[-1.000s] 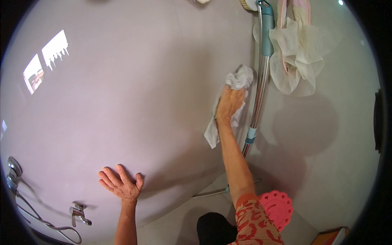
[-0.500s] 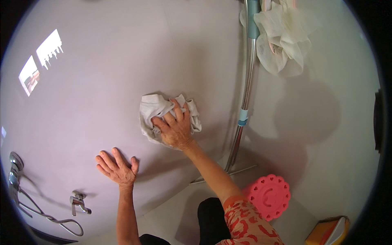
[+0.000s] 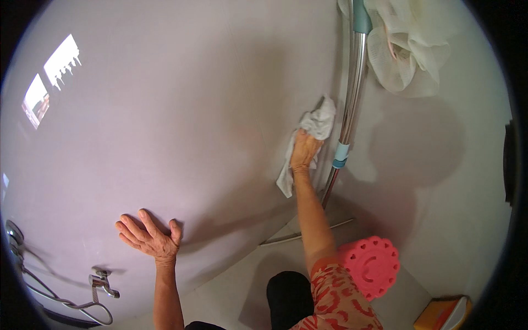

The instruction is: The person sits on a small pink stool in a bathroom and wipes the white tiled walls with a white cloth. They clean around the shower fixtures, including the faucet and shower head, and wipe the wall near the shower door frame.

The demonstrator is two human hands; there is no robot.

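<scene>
A crumpled white cloth point(image 3: 320, 120) is pressed to the pale wall point(image 3: 181, 110) under my right hand point(image 3: 306, 149), close to the corner. My fingers are bent into the cloth, and part of it hangs below my wrist. Just to the right of it stand metal poles with light-blue grips point(image 3: 341, 155). Farther left and lower, my left hand point(image 3: 149, 237) rests flat against the same wall with its fingers spread and nothing in it.
A pale mesh bag point(image 3: 404, 55) hangs at the upper right. The pink scalloped stool point(image 3: 371, 268) stands on the floor beside my right arm. At the lower left are a chrome tap point(image 3: 103, 283) and a shower hose point(image 3: 60, 301). An orange box point(image 3: 443, 313) sits lower right.
My right hand has swept the cloth rightward and a little upward along the wall toward the corner. My left hand has stayed flat on the wall, and the view has shifted slightly.
</scene>
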